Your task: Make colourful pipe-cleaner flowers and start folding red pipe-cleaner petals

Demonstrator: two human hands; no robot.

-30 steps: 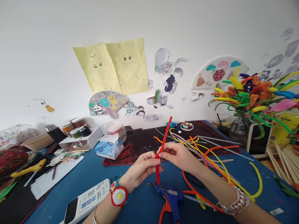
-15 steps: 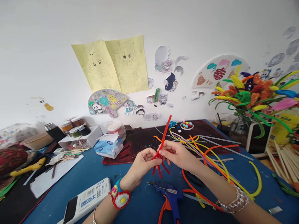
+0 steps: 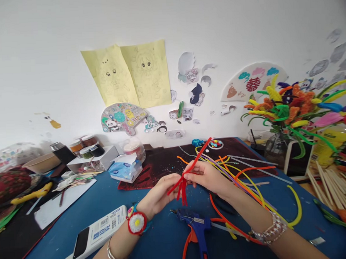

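Note:
Both hands meet over the table around a bundle of red pipe cleaners (image 3: 183, 189). My right hand (image 3: 203, 176) pinches the bundle near its joined middle, and one long red stem slants up and right past its fingers. My left hand (image 3: 164, 190) has its fingers closed against the bundle's left side; those fingertips are partly hidden behind the stems. Several short red ends hang down, and one points down-left across the left fingers. Just below the hands lies a blue glue gun (image 3: 198, 224), its nozzle pointing left.
Loose coloured pipe cleaners (image 3: 251, 183) spread to the right. A white power bank (image 3: 101, 233) with a cable lies at left, a tissue pack (image 3: 125, 168) behind it. A dish of pompoms (image 3: 216, 144) sits at the back. Wooden sticks (image 3: 333, 190) and a pipe-cleaner bouquet (image 3: 290, 104) stand right.
The long red stem has tipped further right. My left wrist has turned, and one short red end has swung out to the lower left. My right hand keeps its pinch.

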